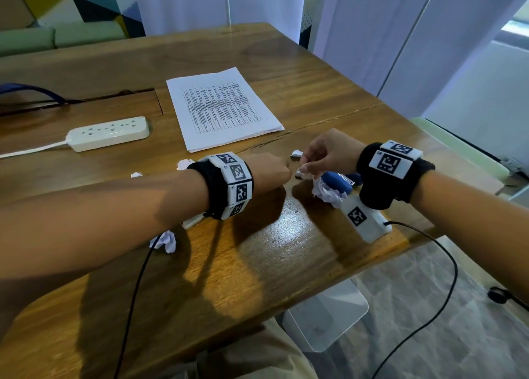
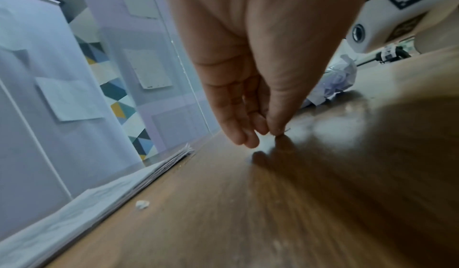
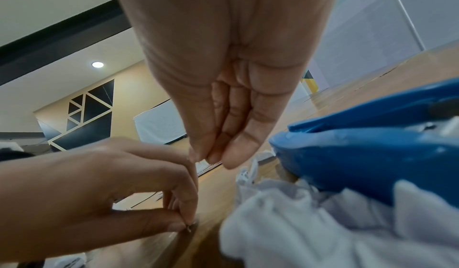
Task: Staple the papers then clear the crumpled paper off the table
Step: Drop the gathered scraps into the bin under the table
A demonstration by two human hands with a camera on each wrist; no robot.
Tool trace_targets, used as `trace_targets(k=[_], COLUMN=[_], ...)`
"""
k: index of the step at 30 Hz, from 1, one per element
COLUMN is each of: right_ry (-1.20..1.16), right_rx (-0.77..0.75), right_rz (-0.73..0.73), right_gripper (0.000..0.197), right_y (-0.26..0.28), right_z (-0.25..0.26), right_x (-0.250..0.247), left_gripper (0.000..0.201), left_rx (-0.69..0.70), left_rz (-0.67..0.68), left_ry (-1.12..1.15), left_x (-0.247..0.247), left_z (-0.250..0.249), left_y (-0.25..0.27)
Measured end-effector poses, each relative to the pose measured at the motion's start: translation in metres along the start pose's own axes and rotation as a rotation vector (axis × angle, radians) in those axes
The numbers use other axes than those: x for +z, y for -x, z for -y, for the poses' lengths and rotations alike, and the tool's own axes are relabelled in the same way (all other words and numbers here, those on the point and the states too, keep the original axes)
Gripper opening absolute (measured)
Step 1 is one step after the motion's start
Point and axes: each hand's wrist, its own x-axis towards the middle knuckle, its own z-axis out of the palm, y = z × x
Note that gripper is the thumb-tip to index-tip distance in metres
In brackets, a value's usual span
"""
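Evidently clearing: left hand (image 3: pixel 104 189) pinches a tiny staple (image 3: pixel 189 229); right hand (image 1: pixel 323 155) pinches a paper scrap (image 1: pixel 300 173). Next, gather the crumpled paper (image 1: pixel 327 192).

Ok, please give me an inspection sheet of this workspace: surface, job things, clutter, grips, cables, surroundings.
Surface: wooden table, glossy, with a crack across it.
Job's things: papers stacked flat; blue stapler against a paper wad; smaller wads near the left forearm.
Clutter: power strip left of the papers.
Grips: left grip pinches a tiny metal bit, likely a staple; right grip fingertips together, contents unclear.
Cables: black cables hang from both wrists.
Surroundings: white panels behind.
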Motion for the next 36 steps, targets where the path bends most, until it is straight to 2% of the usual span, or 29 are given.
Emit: trace_targets(k=[6, 10, 14, 17, 22, 27, 32, 36], right_ry=[-0.011, -0.014, -0.028, -0.031, -0.048, -0.075, -0.076, -0.024], right_rx=[-0.004, -0.018, -0.017, -0.022, -0.046, -0.081, 0.018, 0.037], right_rz=[-0.015, -0.051, -0.064, -0.083, -0.113, -0.18, -0.078, -0.04], right_gripper=[0.004, 0.005, 0.005, 0.009, 0.007, 0.007, 0.007, 0.004], right_y=[0.005, 0.009, 0.017, 0.023, 0.04, 0.076, 0.123, 0.16], right_z=[-0.002, -0.004, -0.005, -0.008, -0.014, -0.022, -0.04, -0.057], right_x=[0.002, -0.001, -0.009, -0.012, -0.012, -0.007, 0.004, 0.024], left_gripper=[0.032, 0.03, 0.028, 0.027, 0.029, 0.025, 0.011, 0.012], left_rx=[0.023, -0.077, -0.146, -0.176, -0.246, -0.152, 0.018, 0.104], left_rz=[0.044, 0.073, -0.006, -0.085, -0.096, -0.25, -0.366, -0.424], left_ry=[-0.056, 0.108, 0.28, 0.325, 0.422, 0.534, 0.656, 0.742], left_x=[-0.001, 0.0, 0.001, 0.001, -0.008, -0.026, -0.05, -0.061], left_z=[-0.005, 0.0, 0.014, 0.025, 0.032, 0.017, -0.028, -0.071], left_y=[0.004, 0.001, 0.008, 0.019, 0.033, 0.04, 0.032, 0.023])
